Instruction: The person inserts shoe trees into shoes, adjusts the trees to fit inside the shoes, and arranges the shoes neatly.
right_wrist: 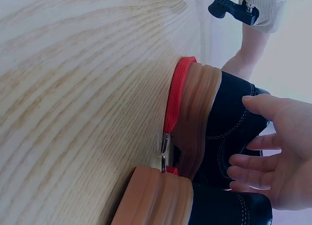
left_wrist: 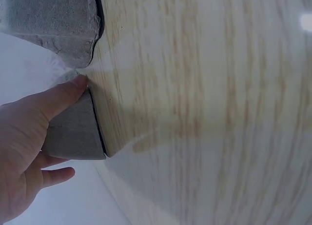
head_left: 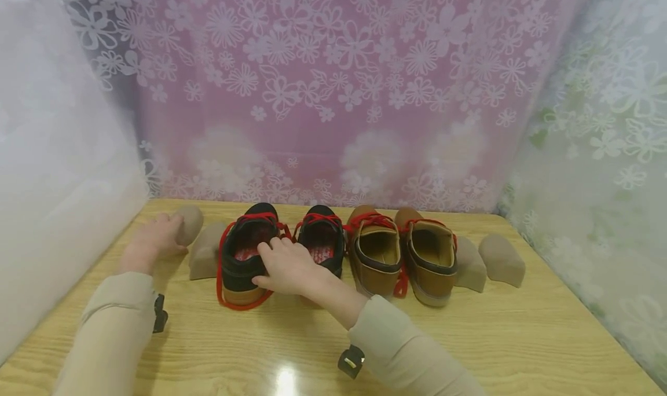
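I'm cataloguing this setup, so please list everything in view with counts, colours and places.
Table: 1, yellowish wood-grain, across the foreground
Black lace-up shoes: 2, black, left pair
Brown lace-up shoes: 2, brown, right pair
Laces: 4 sets, red, one per shoe
Shoe inserts: 4, grey-beige, two at each end of the row
Curtain: 1, pink-purple with white flowers, behind
Side sheets: 2, whitish, left and right
Wrist cameras: 2, black, one per wrist
Sleeves: 2, beige, on the forearms
Left hand: 1, bare, holding the leftmost insert
Right hand: 1, bare, at the left black shoe's heel
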A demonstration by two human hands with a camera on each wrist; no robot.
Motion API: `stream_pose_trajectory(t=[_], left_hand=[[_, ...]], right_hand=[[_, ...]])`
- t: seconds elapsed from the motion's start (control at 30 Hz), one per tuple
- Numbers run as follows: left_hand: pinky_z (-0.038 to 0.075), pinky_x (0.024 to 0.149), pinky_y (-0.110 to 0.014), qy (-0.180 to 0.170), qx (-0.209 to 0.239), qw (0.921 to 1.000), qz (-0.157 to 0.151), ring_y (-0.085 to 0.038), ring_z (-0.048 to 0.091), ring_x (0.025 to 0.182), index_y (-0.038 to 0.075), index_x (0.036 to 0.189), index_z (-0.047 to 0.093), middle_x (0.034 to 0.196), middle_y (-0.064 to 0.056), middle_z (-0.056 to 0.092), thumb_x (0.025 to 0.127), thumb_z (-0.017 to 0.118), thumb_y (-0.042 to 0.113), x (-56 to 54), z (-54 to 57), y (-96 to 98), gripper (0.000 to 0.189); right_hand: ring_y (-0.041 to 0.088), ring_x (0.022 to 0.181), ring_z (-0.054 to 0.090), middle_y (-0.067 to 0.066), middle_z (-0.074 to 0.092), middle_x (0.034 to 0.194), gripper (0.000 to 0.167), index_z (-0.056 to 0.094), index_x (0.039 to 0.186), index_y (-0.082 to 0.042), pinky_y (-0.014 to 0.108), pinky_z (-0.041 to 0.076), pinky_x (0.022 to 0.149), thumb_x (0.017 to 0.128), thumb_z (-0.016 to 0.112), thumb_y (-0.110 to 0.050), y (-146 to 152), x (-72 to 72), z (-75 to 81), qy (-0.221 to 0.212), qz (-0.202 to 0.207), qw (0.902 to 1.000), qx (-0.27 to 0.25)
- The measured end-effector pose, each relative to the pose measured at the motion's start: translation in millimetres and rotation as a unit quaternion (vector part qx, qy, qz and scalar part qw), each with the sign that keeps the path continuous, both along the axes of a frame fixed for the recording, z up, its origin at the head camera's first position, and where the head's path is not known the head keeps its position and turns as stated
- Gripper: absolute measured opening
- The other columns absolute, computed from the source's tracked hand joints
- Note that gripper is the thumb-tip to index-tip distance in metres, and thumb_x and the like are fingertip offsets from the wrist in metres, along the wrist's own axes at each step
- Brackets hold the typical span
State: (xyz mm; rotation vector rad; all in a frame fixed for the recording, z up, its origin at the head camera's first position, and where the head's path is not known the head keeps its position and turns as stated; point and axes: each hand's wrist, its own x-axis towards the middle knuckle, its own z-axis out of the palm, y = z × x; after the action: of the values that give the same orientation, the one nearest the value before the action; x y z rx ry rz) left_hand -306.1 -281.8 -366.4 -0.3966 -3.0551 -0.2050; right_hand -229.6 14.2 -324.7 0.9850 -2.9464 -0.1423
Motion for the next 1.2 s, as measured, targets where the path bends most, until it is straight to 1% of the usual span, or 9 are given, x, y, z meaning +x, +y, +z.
stream_pose_trajectory(t=[0.13, 0.27, 0.5, 0.63, 0.77, 0.93, 1.0, 1.07, 1.2], left_hand=[[0.042, 0.076, -0.059, -0.025, 0.016, 0.9995, 0.007, -0.055, 0.049, 0.092, -0.015, 0.127, 0.033, 0.107, -0.041, 0.041, 0.074, 0.075, 0.025, 1.0, -1.9, -0.1, 0.079], [0.042, 0.074, -0.06, -0.036, 0.026, 0.999, 0.009, -0.054, 0.05, 0.089, -0.014, 0.127, 0.035, 0.105, -0.04, 0.04, 0.072, 0.076, 0.026, 2.5, -2.0, -2.2, 0.079], [0.044, 0.07, -0.057, -0.021, 0.022, 0.9995, -0.005, -0.049, 0.052, 0.085, -0.012, 0.121, 0.042, 0.098, -0.036, 0.046, 0.068, 0.079, 0.024, 3.2, -0.4, -2.0, 0.074], [0.044, 0.069, -0.058, -0.01, 0.013, 0.9998, -0.015, -0.049, 0.053, 0.086, -0.01, 0.109, 0.047, 0.092, -0.032, 0.051, 0.064, 0.081, 0.02, 1.4, 2.0, 0.0, 0.063], [0.044, 0.067, -0.06, -0.012, 0.0, 0.9999, -0.011, -0.048, 0.053, 0.086, -0.007, 0.101, 0.049, 0.092, -0.03, 0.05, 0.061, 0.082, 0.019, 1.0, 4.0, 1.1, 0.057], [0.043, 0.063, -0.063, -0.014, -0.004, 0.9999, -0.004, -0.05, 0.053, 0.083, -0.007, 0.108, 0.046, 0.1, -0.035, 0.042, 0.062, 0.081, 0.02, 2.2, 3.7, -0.2, 0.064], [0.041, 0.065, -0.066, -0.014, -0.01, 0.9999, 0.0, -0.051, 0.053, 0.083, -0.008, 0.112, 0.045, 0.104, -0.037, 0.041, 0.063, 0.08, 0.021, 2.7, 4.3, -0.7, 0.068], [0.039, 0.067, -0.068, -0.012, -0.02, 0.9997, 0.004, -0.052, 0.053, 0.085, -0.009, 0.116, 0.044, 0.105, -0.038, 0.041, 0.063, 0.08, 0.023, 3.5, 6.2, -0.6, 0.072], [0.04, 0.071, -0.065, 0.009, -0.067, 0.9977, 0.003, -0.051, 0.053, 0.088, -0.009, 0.122, 0.044, 0.102, -0.036, 0.047, 0.064, 0.079, 0.03, 4.7, 10.1, -0.5, 0.078]], right_hand=[[0.02, 0.096, 0.053, 0.003, 0.054, 0.107, 0.055, 0.048, 0.124, -0.015, 0.032, 0.046, 0.072, 0.085, 0.058, -0.052, 0, 1.4, -1.6, -0.002, 0.004, 1.0, 0.001], [0.02, 0.096, 0.053, 0.003, 0.054, 0.108, 0.056, 0.047, 0.126, -0.014, 0.032, 0.046, 0.073, 0.086, 0.057, -0.052, 0, 2.1, -2.6, -0.001, 0.01, 1.0, 0.001], [0.02, 0.098, 0.052, 0.003, 0.054, 0.11, 0.057, 0.045, 0.128, -0.014, 0.032, 0.045, 0.076, 0.086, 0.057, -0.052, 0, 1.1, -4.5, -0.002, 0.011, 0.9999, 0.0], [0.02, 0.097, 0.053, 0.004, 0.054, 0.11, 0.058, 0.045, 0.129, -0.014, 0.033, 0.045, 0.075, 0.086, 0.057, -0.051, 1, 1.8, -3.7, -0.001, 0.013, 0.9999, -0.001], [0.02, 0.097, 0.052, 0.004, 0.054, 0.11, 0.057, 0.045, 0.128, -0.015, 0.034, 0.044, 0.076, 0.086, 0.058, -0.051, 1, 2.1, -3.3, -0.004, 0.015, 0.9999, -0.005], [0.02, 0.097, 0.052, 0.003, 0.054, 0.109, 0.057, 0.044, 0.128, -0.015, 0.035, 0.043, 0.078, 0.086, 0.057, -0.051, 2, 0.6, -4.2, -0.006, 0.017, 0.9998, -0.006], [0.02, 0.098, 0.052, 0.003, 0.054, 0.109, 0.057, 0.044, 0.128, -0.015, 0.035, 0.042, 0.079, 0.086, 0.057, -0.051, 3, -0.3, -4.2, -0.008, 0.016, 0.9998, -0.007], [0.02, 0.098, 0.052, 0.003, 0.054, 0.109, 0.057, 0.044, 0.128, -0.016, 0.035, 0.042, 0.079, 0.086, 0.057, -0.051, 4, -0.8, -4.0, -0.011, 0.014, 0.9998, -0.009], [0.021, 0.097, 0.052, 0.003, 0.054, 0.108, 0.056, 0.044, 0.128, -0.016, 0.035, 0.042, 0.078, 0.086, 0.058, -0.051, 5, -1.5, -3.7, -0.011, 0.013, 0.9998, -0.014]])
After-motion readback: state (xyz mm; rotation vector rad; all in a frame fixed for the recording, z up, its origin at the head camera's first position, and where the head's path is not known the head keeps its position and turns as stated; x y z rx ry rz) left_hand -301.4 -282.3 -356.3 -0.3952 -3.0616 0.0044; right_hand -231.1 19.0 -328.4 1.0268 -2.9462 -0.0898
